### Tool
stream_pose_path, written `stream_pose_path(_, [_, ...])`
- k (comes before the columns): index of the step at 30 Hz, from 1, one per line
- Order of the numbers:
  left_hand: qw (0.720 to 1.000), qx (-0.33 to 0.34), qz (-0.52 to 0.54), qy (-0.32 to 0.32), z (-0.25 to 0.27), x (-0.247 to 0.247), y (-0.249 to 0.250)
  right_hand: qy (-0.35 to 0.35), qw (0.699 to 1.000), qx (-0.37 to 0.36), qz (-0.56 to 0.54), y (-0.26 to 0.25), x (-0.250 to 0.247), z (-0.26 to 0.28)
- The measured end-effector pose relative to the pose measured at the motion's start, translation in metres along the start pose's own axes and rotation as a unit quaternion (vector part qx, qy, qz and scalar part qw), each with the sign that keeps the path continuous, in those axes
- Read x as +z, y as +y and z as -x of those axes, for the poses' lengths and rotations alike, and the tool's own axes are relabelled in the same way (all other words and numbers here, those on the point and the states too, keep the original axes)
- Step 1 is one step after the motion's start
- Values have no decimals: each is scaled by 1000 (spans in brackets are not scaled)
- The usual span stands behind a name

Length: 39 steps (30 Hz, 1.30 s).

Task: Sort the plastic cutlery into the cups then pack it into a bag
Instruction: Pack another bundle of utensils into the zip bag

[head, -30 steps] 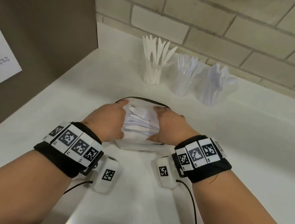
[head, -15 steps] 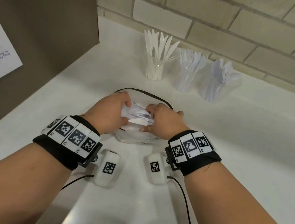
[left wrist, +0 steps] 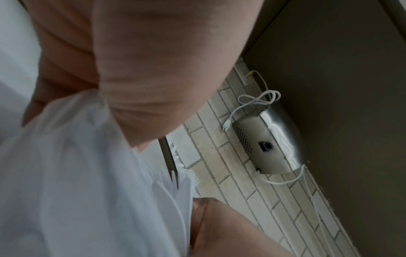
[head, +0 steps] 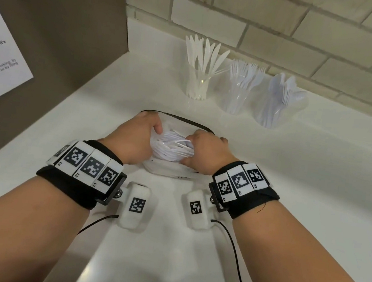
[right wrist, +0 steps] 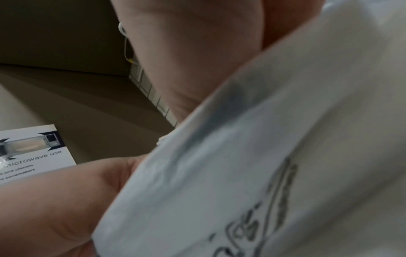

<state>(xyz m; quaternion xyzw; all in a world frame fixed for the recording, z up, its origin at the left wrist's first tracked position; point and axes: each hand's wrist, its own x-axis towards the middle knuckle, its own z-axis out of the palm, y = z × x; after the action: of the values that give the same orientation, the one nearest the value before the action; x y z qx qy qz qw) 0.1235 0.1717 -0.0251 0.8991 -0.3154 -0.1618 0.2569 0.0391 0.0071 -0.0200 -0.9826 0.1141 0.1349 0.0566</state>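
Note:
A clear plastic bag (head: 172,149) with a black top edge lies on the white counter, holding a bundle of white plastic cutlery. My left hand (head: 134,137) grips the bag's left side and my right hand (head: 204,151) grips its right side, bunching the plastic between them. Both wrist views show the blurred bag (left wrist: 83,182) (right wrist: 274,156) pressed against my palms, with black print on it in the right wrist view. At the back stand three clear cups: knives (head: 198,72), forks (head: 241,86), spoons (head: 277,100).
A brick wall (head: 285,36) runs behind the cups. A brown panel with a printed notice (head: 2,55) closes the left side. A steel hand dryer (left wrist: 265,139) with a white cord hangs on the wall. The counter's front edge (head: 97,258) lies near my body.
Both hands have drawn closer together and squeezed the bag, so the cutlery bundle between them looks narrower and more gathered. The cups have not moved.

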Motion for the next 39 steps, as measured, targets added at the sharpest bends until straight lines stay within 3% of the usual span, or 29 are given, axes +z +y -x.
stream_pose_path(7, [998, -14, -65, -10, -2, 0, -3, 6, 996, -23, -88, 6, 2, 2])
stream_pose_path(13, [999, -30, -27, -2, -1, -1, -3, -11, 996, -17, -91, 7, 6, -4])
stream_pose_path(19, [1000, -16, -10, 12, 0, 5, -2, -8, 999, -18, -46, 5, 4, -3])
stream_pose_path(31, [998, -56, 12, -5, 2, 1, -4, -47, 997, -46, 27, -2, -3, 1])
stream_pose_path(39, [999, -40, 8, -17, 7, -9, -4, -19, 996, -43, -78, 11, -10, 8])
